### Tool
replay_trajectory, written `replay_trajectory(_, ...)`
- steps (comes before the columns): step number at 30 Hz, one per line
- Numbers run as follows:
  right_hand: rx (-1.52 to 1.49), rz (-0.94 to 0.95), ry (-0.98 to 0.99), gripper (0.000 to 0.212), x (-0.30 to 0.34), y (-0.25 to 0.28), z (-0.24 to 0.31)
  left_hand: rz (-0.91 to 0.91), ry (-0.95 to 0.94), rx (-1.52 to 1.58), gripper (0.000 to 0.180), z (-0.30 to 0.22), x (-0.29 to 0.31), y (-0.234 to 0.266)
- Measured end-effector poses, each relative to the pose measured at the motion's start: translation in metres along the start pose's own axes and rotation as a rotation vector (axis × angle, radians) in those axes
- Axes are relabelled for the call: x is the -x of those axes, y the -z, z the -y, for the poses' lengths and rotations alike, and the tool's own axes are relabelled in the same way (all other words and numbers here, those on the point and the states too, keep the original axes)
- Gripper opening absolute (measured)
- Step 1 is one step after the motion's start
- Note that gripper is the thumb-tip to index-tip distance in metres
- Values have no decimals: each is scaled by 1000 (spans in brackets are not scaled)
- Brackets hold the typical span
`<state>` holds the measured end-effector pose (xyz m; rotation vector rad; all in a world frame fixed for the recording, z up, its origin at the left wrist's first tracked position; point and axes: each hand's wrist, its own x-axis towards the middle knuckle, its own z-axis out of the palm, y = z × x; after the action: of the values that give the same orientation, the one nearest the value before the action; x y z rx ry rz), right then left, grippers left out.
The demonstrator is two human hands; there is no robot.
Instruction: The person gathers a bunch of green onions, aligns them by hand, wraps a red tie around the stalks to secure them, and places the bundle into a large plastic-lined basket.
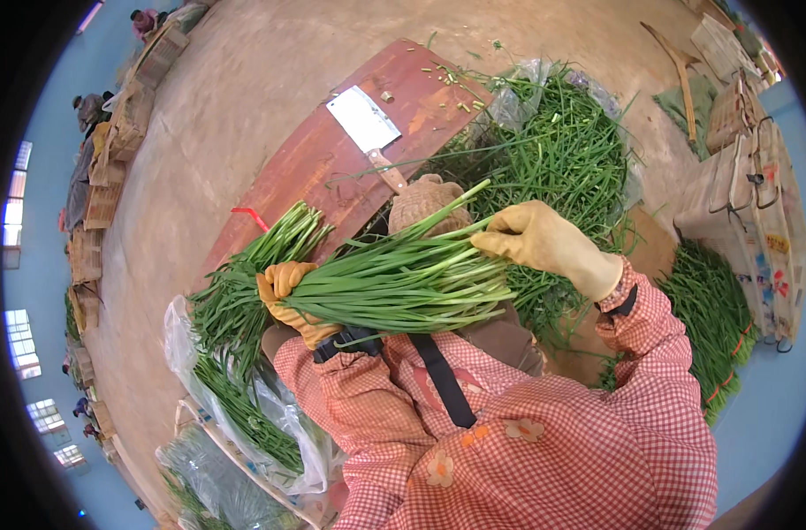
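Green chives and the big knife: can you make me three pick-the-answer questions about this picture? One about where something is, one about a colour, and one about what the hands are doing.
1. Where does the cleaver lie?
A. on the red wooden board
B. in a basket
C. in the right hand

2. What colour are the gloves?
A. blue
B. yellow
C. black

3. How is the bundle of chives held?
A. it lies loose on the floor
B. one hand alone holds it
C. both hands grip it

Answers:
1. A, the blade rests flat on the board, away from both hands.
2. B, the left hand and the right hand both wear yellow gloves.
3. C, the left hand closes around one end of the bundle and the right hand grips the other end.
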<state>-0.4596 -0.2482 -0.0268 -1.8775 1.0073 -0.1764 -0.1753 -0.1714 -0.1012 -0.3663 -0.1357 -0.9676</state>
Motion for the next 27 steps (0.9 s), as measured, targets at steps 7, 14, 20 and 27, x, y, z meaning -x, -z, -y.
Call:
replay_trajectory(7, -291, -208, -47, 36, -18, 19, 6, -447, 87, -375, 35, -89, 22, -6)
replay_trajectory(14, -258, -437, -341, 30, -23, 49, -38, -541, 53, -433, 32, -93, 27, 3)
replay_trajectory(20, -402, -182, 214, 47, -13, 1, -51, -548, 136, -309, 29, -98, 32, 4)
replay_trajectory(27, -527, -132, 167, 33, -39, -15, -29, -491, 200, -305, 33, -96, 28, -1)
